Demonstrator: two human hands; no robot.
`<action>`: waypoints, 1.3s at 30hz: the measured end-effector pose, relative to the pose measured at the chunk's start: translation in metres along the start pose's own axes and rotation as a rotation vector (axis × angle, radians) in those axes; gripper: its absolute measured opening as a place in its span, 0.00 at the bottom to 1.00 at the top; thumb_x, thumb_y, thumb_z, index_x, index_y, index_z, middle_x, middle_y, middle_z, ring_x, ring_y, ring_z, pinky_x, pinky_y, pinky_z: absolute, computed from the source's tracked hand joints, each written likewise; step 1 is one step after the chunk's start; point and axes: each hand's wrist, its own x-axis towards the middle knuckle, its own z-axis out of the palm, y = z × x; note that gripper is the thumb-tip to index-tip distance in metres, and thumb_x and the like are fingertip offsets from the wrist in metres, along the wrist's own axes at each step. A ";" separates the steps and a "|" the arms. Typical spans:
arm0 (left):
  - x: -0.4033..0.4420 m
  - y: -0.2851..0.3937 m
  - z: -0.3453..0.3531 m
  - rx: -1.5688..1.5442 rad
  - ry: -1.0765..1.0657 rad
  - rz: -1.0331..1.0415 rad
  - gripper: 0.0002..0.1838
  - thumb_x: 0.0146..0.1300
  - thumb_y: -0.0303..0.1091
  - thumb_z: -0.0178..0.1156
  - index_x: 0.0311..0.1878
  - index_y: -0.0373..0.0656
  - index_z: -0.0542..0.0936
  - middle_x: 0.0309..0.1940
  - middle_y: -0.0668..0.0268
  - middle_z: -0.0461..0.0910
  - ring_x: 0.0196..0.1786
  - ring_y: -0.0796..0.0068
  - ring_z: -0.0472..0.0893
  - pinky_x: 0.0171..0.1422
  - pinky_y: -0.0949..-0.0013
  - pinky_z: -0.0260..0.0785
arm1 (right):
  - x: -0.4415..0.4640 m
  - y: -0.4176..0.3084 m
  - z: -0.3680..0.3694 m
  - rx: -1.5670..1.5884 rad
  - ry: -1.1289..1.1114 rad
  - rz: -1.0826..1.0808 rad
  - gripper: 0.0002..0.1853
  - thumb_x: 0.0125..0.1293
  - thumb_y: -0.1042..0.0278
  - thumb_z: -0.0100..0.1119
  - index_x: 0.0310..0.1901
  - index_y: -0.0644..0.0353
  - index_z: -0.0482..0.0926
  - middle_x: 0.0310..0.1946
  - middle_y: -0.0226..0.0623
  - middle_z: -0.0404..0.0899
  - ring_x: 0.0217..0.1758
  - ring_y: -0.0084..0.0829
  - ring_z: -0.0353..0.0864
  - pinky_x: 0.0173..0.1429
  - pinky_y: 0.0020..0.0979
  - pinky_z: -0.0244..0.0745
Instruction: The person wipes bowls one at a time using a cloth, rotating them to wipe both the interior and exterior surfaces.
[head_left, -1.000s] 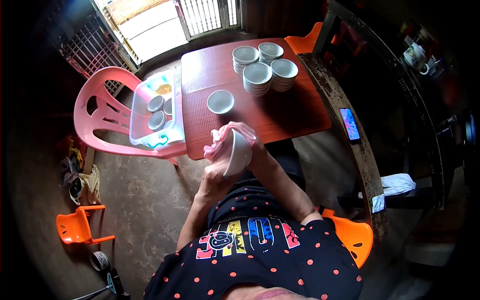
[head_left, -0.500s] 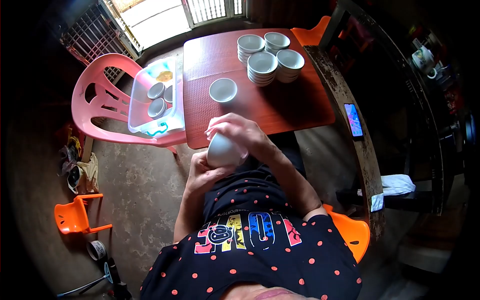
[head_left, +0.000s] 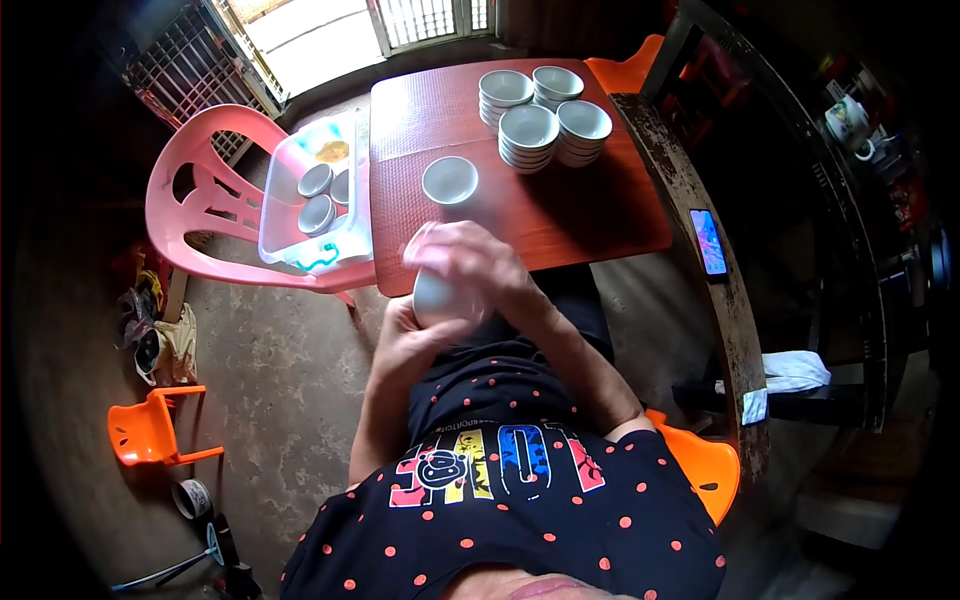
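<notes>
"Where's the white bowl [head_left: 433, 300] being handled?"
"In front of the person's shirt [head_left: 480, 400], near the table's close edge."
"And the grip?"
"The left hand [head_left: 418, 335] is closed around its lower side. The right hand [head_left: 470, 258] lies over its top, blurred, with a bit of pink cloth [head_left: 415, 245] at the fingers; how firmly those close, I can't tell."
"What's nearest?"
"A single bowl [head_left: 450, 181] upright on the red-brown table [head_left: 425, 115], with four bowl stacks [head_left: 529, 130] farther back, toward the right."
"To the left?"
"A clear plastic tub [head_left: 352, 246] with several small bowls [head_left: 317, 214] inside, beside a pink plastic chair [head_left: 225, 118]."
"Far right?"
"A lit smartphone [head_left: 708, 243] on a worn wooden plank [head_left: 738, 345]."
</notes>
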 end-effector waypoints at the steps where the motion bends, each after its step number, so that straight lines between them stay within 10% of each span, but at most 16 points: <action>1: 0.001 0.001 -0.006 -0.151 -0.113 0.013 0.17 0.51 0.26 0.68 0.44 0.30 0.78 0.36 0.60 0.82 0.40 0.72 0.83 0.46 0.71 0.76 | 0.001 -0.004 -0.004 0.040 -0.105 0.049 0.16 0.65 0.56 0.55 0.49 0.55 0.81 0.52 0.40 0.79 0.58 0.37 0.77 0.64 0.37 0.68; 10: 0.000 -0.012 -0.023 -0.725 -0.125 0.051 0.32 0.53 0.33 0.67 0.59 0.27 0.68 0.51 0.50 0.78 0.53 0.60 0.80 0.59 0.60 0.74 | -0.047 -0.032 0.038 -0.120 0.357 0.063 0.19 0.71 0.59 0.46 0.56 0.58 0.76 0.61 0.44 0.70 0.69 0.53 0.63 0.72 0.51 0.57; 16: -0.006 -0.006 -0.001 -0.475 -0.184 0.132 0.36 0.46 0.31 0.69 0.60 0.30 0.69 0.50 0.57 0.79 0.50 0.66 0.81 0.58 0.65 0.72 | 0.031 -0.049 -0.026 0.048 -0.257 0.000 0.07 0.56 0.67 0.58 0.35 0.59 0.81 0.42 0.34 0.83 0.49 0.38 0.81 0.52 0.41 0.76; 18: -0.004 -0.006 -0.012 -0.428 -0.274 0.108 0.35 0.45 0.28 0.70 0.58 0.28 0.70 0.50 0.52 0.78 0.54 0.61 0.79 0.59 0.61 0.74 | 0.023 -0.034 -0.016 0.040 -0.086 -0.136 0.08 0.56 0.65 0.59 0.36 0.57 0.81 0.42 0.36 0.83 0.50 0.41 0.81 0.52 0.40 0.76; 22: -0.002 -0.010 -0.015 -0.268 -0.081 0.209 0.13 0.46 0.21 0.68 0.37 0.28 0.80 0.37 0.57 0.83 0.43 0.70 0.82 0.53 0.66 0.74 | -0.017 -0.053 0.040 0.501 0.633 0.524 0.19 0.74 0.65 0.36 0.56 0.66 0.74 0.57 0.48 0.74 0.63 0.42 0.71 0.67 0.38 0.64; 26: -0.005 -0.007 -0.026 0.019 -0.185 0.069 0.17 0.48 0.19 0.67 0.43 0.31 0.79 0.39 0.63 0.81 0.41 0.77 0.80 0.46 0.73 0.74 | -0.003 -0.030 -0.006 -0.066 -0.025 0.136 0.17 0.66 0.60 0.48 0.50 0.57 0.80 0.54 0.40 0.77 0.61 0.41 0.71 0.66 0.43 0.62; 30: -0.008 0.002 -0.004 0.113 -0.178 0.259 0.24 0.45 0.17 0.65 0.50 0.38 0.75 0.45 0.64 0.77 0.49 0.75 0.77 0.51 0.72 0.71 | 0.016 -0.055 -0.006 -0.241 -0.100 0.078 0.08 0.56 0.64 0.63 0.36 0.55 0.82 0.40 0.32 0.80 0.50 0.38 0.77 0.57 0.41 0.69; 33: -0.010 0.008 0.002 0.507 -0.131 0.177 0.07 0.51 0.24 0.67 0.33 0.34 0.81 0.31 0.65 0.81 0.34 0.80 0.80 0.37 0.74 0.72 | -0.004 -0.025 -0.003 0.353 0.113 0.229 0.09 0.59 0.66 0.61 0.40 0.58 0.80 0.41 0.40 0.80 0.49 0.37 0.79 0.56 0.36 0.72; 37: 0.008 -0.010 0.009 0.993 -0.166 0.615 0.08 0.54 0.26 0.69 0.37 0.38 0.82 0.32 0.66 0.82 0.35 0.82 0.79 0.40 0.75 0.71 | -0.026 -0.006 0.006 1.095 0.357 0.588 0.18 0.71 0.60 0.44 0.46 0.69 0.76 0.47 0.47 0.79 0.53 0.35 0.79 0.60 0.33 0.71; 39: 0.003 -0.007 0.012 0.920 -0.143 0.356 0.12 0.52 0.23 0.68 0.41 0.37 0.81 0.35 0.65 0.81 0.42 0.77 0.79 0.48 0.70 0.71 | -0.017 0.002 -0.007 1.173 0.229 0.601 0.17 0.70 0.60 0.49 0.41 0.68 0.79 0.46 0.46 0.79 0.51 0.35 0.79 0.59 0.33 0.72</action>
